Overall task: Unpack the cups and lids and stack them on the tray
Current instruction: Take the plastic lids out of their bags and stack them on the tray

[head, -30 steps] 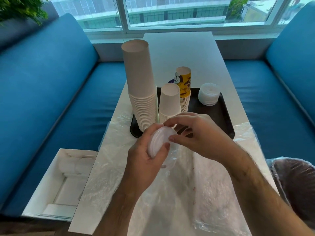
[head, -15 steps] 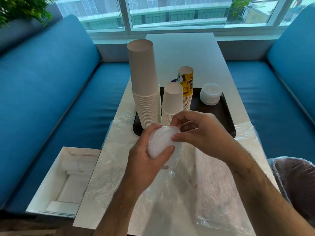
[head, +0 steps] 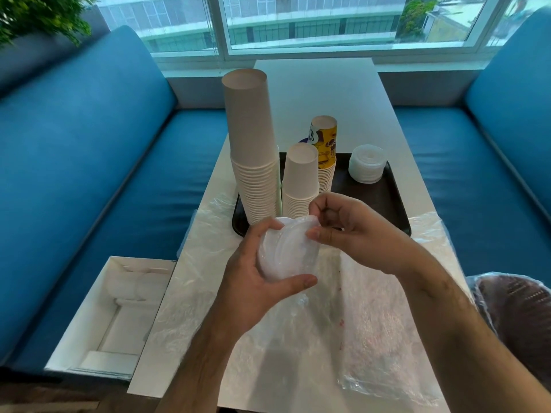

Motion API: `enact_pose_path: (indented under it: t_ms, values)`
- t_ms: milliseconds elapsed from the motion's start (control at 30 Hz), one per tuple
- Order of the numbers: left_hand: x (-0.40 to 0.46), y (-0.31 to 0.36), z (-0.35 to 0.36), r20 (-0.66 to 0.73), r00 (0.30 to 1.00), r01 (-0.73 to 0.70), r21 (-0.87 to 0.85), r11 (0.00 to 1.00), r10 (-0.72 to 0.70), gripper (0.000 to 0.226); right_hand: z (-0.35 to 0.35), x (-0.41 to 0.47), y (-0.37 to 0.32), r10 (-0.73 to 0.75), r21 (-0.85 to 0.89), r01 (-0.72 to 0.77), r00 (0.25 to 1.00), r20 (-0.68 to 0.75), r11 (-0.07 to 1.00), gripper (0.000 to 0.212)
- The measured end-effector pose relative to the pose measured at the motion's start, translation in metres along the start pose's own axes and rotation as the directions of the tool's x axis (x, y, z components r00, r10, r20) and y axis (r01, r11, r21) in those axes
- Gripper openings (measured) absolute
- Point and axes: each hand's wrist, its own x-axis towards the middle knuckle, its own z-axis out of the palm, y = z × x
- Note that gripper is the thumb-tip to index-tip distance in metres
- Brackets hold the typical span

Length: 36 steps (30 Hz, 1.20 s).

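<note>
Table runs away from the person toward the window, bench seat on each side. Tray sits mid-table. On the tray: tall cup stack at the left edge, shorter cup stack just right of it, printed cup stack behind that one, lid stack at the far right corner, apart from the cups. Plastic wrap spread over the near table, in front of the tray. Left hand and right hand above the wrap, just before the tray, a wrapped lid bundle between them. Open box on the left seat, beside the table's near left corner. Lined bin to the near right.
</note>
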Motion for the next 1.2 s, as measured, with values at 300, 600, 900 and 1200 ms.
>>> enact_pose_path:
  t_ms: [300, 600, 900, 1200]
  values:
    - [0.001, -0.004, 0.000, -0.039, 0.999, 0.008, -0.324, 0.946, -0.021, 0.042, -0.011, -0.001, 0.008, 0.105, 0.562, 0.018, 0.977, -0.185, 0.827, 0.021]
    - [0.002, -0.018, -0.006, -0.219, 0.973, 0.009, -0.267, 0.964, -0.070, 0.049, -0.065, 0.007, 0.114, 0.514, 0.543, -0.208, 0.695, -0.503, 0.814, 0.021]
    - [0.005, -0.018, -0.001, -0.206, 0.973, 0.049, -0.254, 0.966, -0.103, 0.048, -0.098, 0.036, 0.170, 0.537, 0.231, -0.515, 0.592, -0.600, 0.826, 0.014]
    - [0.009, -0.019, 0.000, -0.199, 0.974, 0.058, -0.257, 0.965, -0.112, 0.049, -0.092, 0.050, 0.155, 0.262, -0.435, -0.576, 0.762, -0.592, 0.692, 0.050]
